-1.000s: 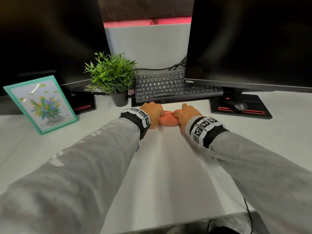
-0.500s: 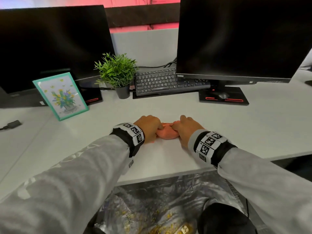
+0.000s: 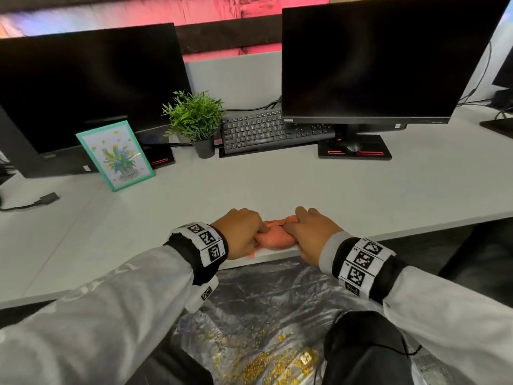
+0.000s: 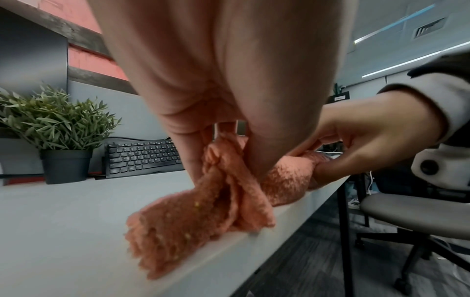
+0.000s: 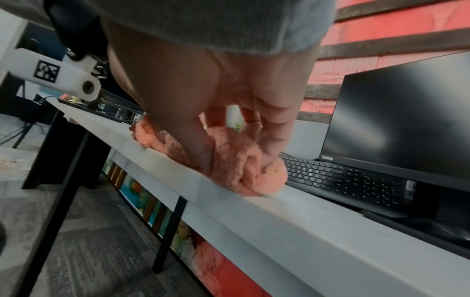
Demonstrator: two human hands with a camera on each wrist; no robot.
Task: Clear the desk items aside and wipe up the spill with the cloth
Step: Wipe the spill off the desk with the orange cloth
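A bunched orange cloth (image 3: 273, 237) lies at the very front edge of the white desk (image 3: 277, 184). My left hand (image 3: 241, 232) grips its left end, fingers curled round the folds of the cloth (image 4: 203, 211). My right hand (image 3: 308, 232) pinches its right end; the wrist view shows the fingers pressed into the cloth (image 5: 229, 160) at the desk lip. Small yellow crumbs cling to the cloth. No spill shows on the desk surface.
At the back stand two dark monitors (image 3: 374, 59), a keyboard (image 3: 261, 132), a potted plant (image 3: 197, 118), a mouse (image 3: 352, 147) and a framed flower picture (image 3: 116, 154). A cable plug (image 3: 47, 198) lies left. Below the edge, crinkled plastic (image 3: 263, 315) holds yellow crumbs. A chair (image 4: 419, 215) stands right.
Both hands have dragged the cloth from near the keyboard back across the desk to its front edge. The view has pulled back with them.
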